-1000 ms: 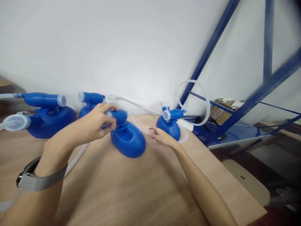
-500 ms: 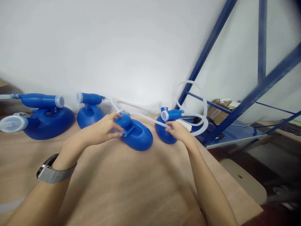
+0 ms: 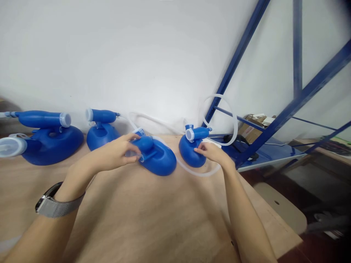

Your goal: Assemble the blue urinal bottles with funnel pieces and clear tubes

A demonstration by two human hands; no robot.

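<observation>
My left hand (image 3: pixel 117 155) grips the neck of a blue plastic vessel (image 3: pixel 159 159) that lies on the wooden table (image 3: pixel 153 219); its fingers are curled round the neck's capped end. My right hand (image 3: pixel 212 153) rests against a second, rounder blue vessel (image 3: pixel 189 153) with a white-capped spout, fingers bent at its side. A clear tube (image 3: pixel 197 171) sags from the held vessel along the table under my right hand. I cannot see whether the right fingers pinch the tube.
Two more blue vessels stand at the back left, one small (image 3: pixel 100 135) and one large (image 3: pixel 52 140) with white caps. A loop of clear tubing (image 3: pixel 231 120) rises behind the right vessel. Blue steel shelving (image 3: pixel 274 120) and a round stool (image 3: pixel 279 208) stand to the right.
The held vessel has moved away from me and been set down beside the right vessel. My right hand reached to that vessel, and the tube, taut half a second ago, now sags on the table.
</observation>
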